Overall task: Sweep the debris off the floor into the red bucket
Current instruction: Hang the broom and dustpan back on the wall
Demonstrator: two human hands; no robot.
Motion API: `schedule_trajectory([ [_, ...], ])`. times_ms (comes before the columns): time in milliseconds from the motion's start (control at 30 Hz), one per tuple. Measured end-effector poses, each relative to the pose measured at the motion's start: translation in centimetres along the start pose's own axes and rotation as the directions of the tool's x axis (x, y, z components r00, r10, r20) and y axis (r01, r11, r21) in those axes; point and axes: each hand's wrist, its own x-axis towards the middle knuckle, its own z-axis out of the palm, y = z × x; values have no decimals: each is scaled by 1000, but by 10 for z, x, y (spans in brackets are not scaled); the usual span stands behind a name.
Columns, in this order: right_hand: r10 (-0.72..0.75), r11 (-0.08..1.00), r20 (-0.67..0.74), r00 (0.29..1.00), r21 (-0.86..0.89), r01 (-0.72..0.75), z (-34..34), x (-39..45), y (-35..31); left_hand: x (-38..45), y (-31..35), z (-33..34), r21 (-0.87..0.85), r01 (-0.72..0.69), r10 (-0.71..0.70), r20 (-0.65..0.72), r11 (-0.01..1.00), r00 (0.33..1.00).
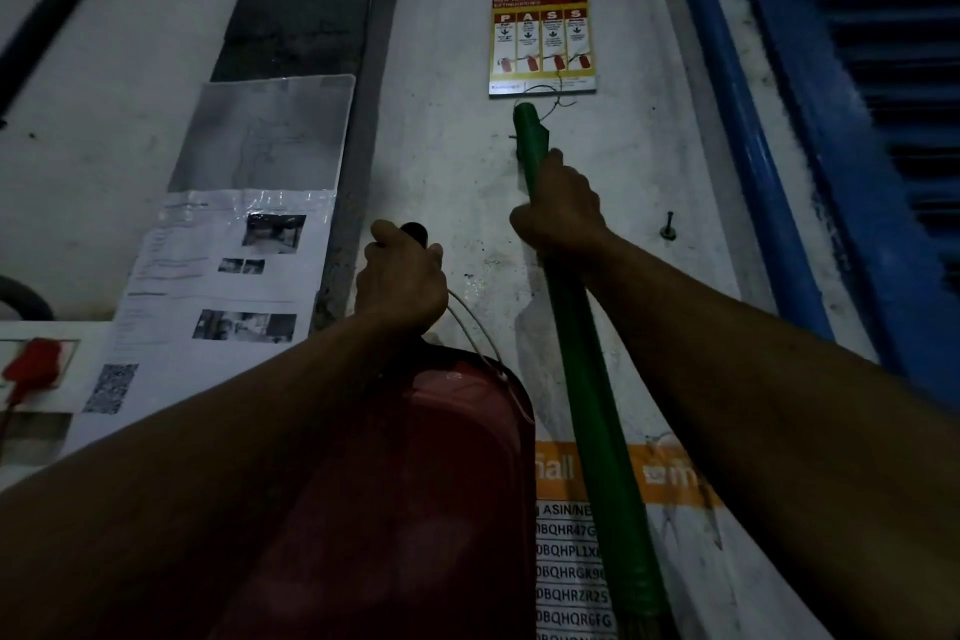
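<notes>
A PASS poster [542, 43] hangs upper centre on the dim wall [447, 161], papers [223, 286] at left, a blue shutter [857, 120] at right. The bucket [415, 483], lower centre, is dark, its base cut off. Left hand [400, 276] curls round its handle [414, 230]; right hand [558, 208] grips the green broom [587, 364] beside it

A wall poster [542, 43] at 12 o'clock reads "P A S S" across four panels; its header is too blurred to read. A sheet [571, 566] at 5 o'clock lists "ASIN" and codes such as "BQHRZR25". The papers [218, 296] at 9 o'clock cannot be read.
</notes>
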Motion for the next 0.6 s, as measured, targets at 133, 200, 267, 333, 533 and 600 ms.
schedule_trajectory([
  [133, 28, 994, 35, 999, 102, -31, 1, 16, -2, 5, -1, 1, 15, -20, 21, -6, 1000, 1000],
  [200, 30, 993, 17, 999, 116, -32, 4, 25, -1, 8, -2, 1, 29, -26, 27, -18, 999, 999],
  [267, 40, 993, -23, 999, 111, -37, 5, 32, 1, 11, -3, 1, 24, -25, 26, -26, 999, 999],
  [333, 49, 992, -53, 997, 121, -42, 5, 35, 3, 13, -6, 1, 29, -32, 33, -24, 999, 999],
  [533, 4, 998, -101, 995, 65, 3, 14, 44, 3, 19, -11, 4, 17, -26, 26, -34, 1000, 999],
  [600, -17, 999, -113, 993, 38, 21, 14, 48, 2, 22, -13, 5, 16, -28, 28, -42, 999, 999],
])
